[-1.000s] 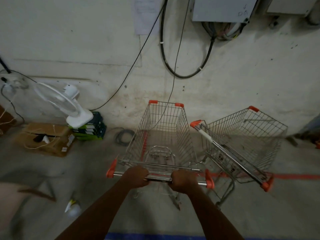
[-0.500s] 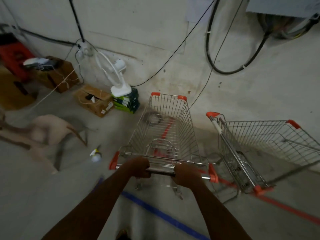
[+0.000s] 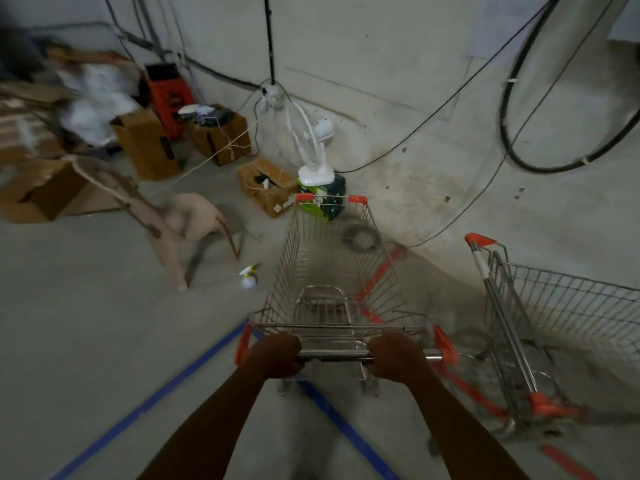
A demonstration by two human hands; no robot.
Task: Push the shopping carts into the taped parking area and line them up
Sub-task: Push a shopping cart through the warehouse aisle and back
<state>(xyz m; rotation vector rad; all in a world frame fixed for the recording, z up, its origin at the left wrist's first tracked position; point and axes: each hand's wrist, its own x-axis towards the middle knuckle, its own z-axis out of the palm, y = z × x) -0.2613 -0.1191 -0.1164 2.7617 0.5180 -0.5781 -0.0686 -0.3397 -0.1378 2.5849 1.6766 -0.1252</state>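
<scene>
- Head view: the left hand [image 3: 277, 355] is curled tight round the metal handle bar [image 3: 334, 356] of the near shopping cart [image 3: 332, 278].
- The right hand [image 3: 393, 353] grips the same bar, a bit to the right of the left hand.
- The near cart is empty. It stands right in front of the person and points at the grey wall [image 3: 381, 81].
- Blue tape [image 3: 166, 389] runs on the floor under the back of this cart. It makes a corner by the cart's left side.
- Red tape [image 3: 379, 271] lies on the floor under the cart's basket and shows through the wires.
- A second cart [image 3: 561, 317] stands to the right, near the first one but not touching it. It is turned sideways, with its handle end toward the near cart.
- A white fan [image 3: 313, 147] sits on a green box [image 3: 325, 197] just past the front of the near cart.
- A small spray bottle [image 3: 248, 278] lies on the floor left of the cart.
- A tan plastic chair [image 3: 180, 220] stands further left.
- Brown cardboard boxes [image 3: 149, 143] and a red crate [image 3: 169, 95] sit by the wall. They look blurry.
- Black cables [image 3: 512, 109] hang on the wall.
</scene>
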